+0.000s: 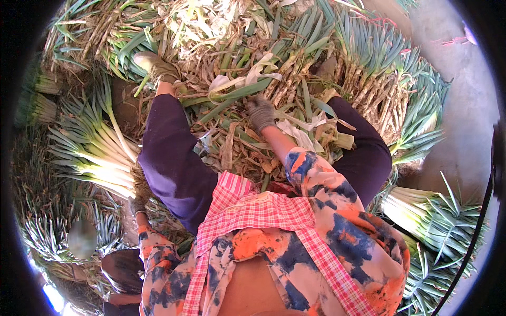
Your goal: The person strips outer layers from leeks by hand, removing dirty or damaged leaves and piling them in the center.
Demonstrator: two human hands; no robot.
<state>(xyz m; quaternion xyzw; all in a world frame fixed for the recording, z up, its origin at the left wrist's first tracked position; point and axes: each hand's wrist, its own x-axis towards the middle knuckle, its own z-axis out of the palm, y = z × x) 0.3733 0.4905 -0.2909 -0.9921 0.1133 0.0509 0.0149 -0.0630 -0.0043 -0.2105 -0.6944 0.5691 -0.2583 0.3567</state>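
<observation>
My right hand (261, 113), in a grey-brown glove, is low between my knees over loose leaf waste (233, 148). Its fingers are bent beside the stems of an unpeeled bunch of large green onions (290, 77), and a broad torn green leaf (247, 90) lies just beyond them. Whether it grips anything is hard to see. Out at my left side, my gloved left hand (138, 204) is at the root end of a fan of cleaned, white-stemmed green onions (104, 158). My sleeve and thigh partly frame that hand, and its fingers are mostly hidden.
Tied green onions with white stems (411, 205) lie on my right. Unpeeled ones (367, 59) line the far right, beside a grey concrete floor (462, 98). Dry husks heap up ahead. Another person's dark-clothed leg (122, 270) is close behind my left arm. A black cable (470, 252) crosses the right edge.
</observation>
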